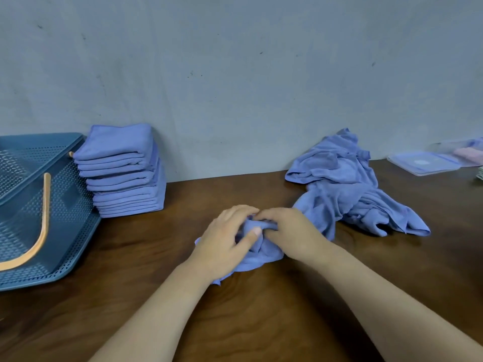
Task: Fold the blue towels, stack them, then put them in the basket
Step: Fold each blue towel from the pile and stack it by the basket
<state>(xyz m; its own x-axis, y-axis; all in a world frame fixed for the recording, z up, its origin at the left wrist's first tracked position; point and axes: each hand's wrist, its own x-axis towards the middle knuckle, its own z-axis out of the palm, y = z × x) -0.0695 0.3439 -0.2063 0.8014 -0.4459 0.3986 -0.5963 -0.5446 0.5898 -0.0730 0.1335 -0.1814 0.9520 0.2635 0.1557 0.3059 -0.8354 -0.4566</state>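
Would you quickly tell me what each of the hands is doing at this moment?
Left hand: closed, gripping the crumpled blue towel on the table.
Right hand: closed, gripping the same towel.

Soft cloth, grained wood, plastic at the edges

The folded towels (pixel 122 173), the loose heap (pixel 347 184) and the crumpled towel (pixel 264 250) are matt, slightly fuzzy blue cloth. The table (pixel 261 309) is dark brown wood with visible grain and a faint sheen. The basket (pixel 70 205) is matt blue plastic, perforated all over, its handle (pixel 43 226) smooth and pale orange. The wall (pixel 235 74) is flat grey, scuffed; the lid (pixel 423 163) is clear, glossy plastic.
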